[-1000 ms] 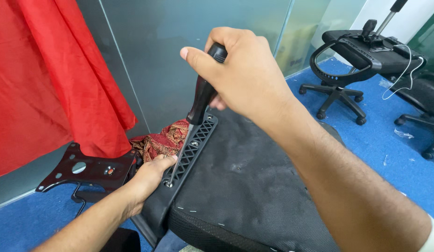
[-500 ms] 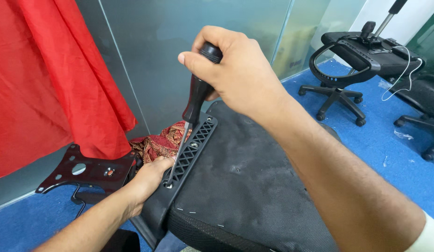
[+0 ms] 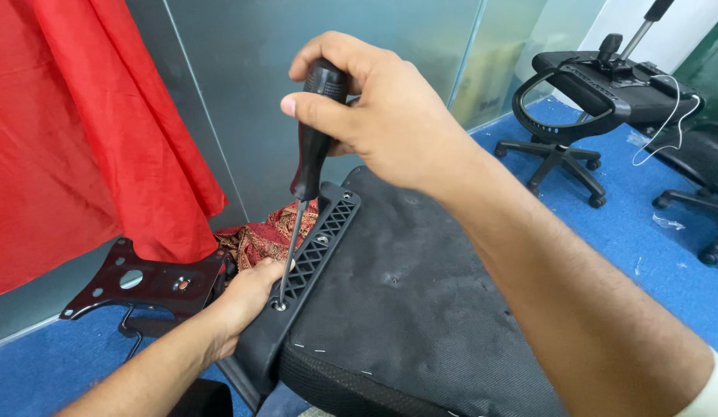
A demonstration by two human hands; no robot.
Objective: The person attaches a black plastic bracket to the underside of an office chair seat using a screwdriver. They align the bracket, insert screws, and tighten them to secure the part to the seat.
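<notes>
My right hand (image 3: 382, 116) grips the black handle of a screwdriver (image 3: 311, 147) held upright. Its metal shaft runs down to a screw (image 3: 279, 306) at the near end of a black ribbed plastic bracket (image 3: 316, 247). The bracket lies along the left edge of an upturned chair seat (image 3: 413, 309) covered in dark fabric. My left hand (image 3: 247, 297) holds the seat's left edge beside the bracket, with the thumb close to the screwdriver tip.
A black metal chair base plate (image 3: 143, 282) lies on the blue carpet at the left. Red cloth (image 3: 81, 131) hangs at the left, patterned cloth (image 3: 262, 235) below it. A glass wall stands behind. A black office chair (image 3: 583, 93) stands upturned at the back right.
My right hand has turned a little on the screwdriver handle and lifted slightly. The left hand and the seat have stayed in place.
</notes>
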